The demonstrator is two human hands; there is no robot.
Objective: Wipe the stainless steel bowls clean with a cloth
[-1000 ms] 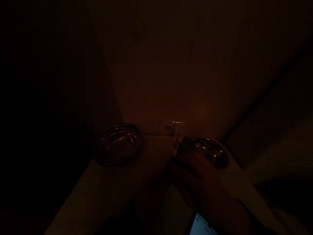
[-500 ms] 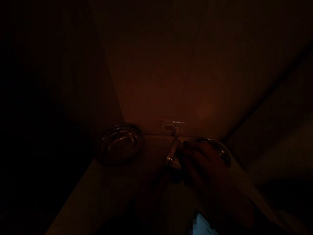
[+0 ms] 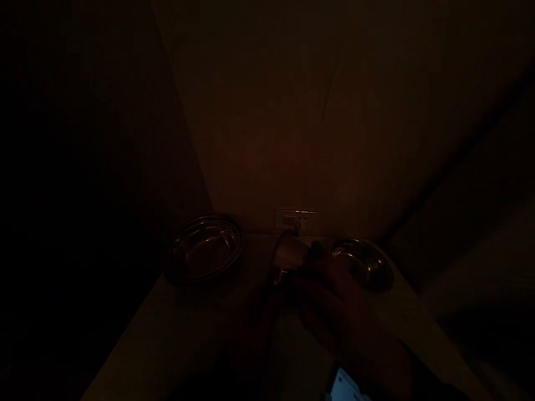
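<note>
The scene is very dark. My right hand [image 3: 334, 309] reaches forward over a pale counter [image 3: 188, 323] and is closed around a small shiny metal vessel [image 3: 288, 257], held tilted near the back wall. A dark shape [image 3: 259, 323] below it may be my left hand, but its fingers cannot be made out. A steel plate [image 3: 207, 249] lies to the left of the vessel and a steel bowl [image 3: 363, 263] to the right, just behind my right hand.
A wall socket plate [image 3: 295, 218] sits on the back wall just above the counter. Dark walls close in on the left and right. A bright white object [image 3: 345, 387] shows at the bottom edge near my right wrist.
My right hand has turned the metal vessel, so its rounded side now faces the camera, and has drawn back from the right bowl, which is uncovered again. The picture has grown darker.
</note>
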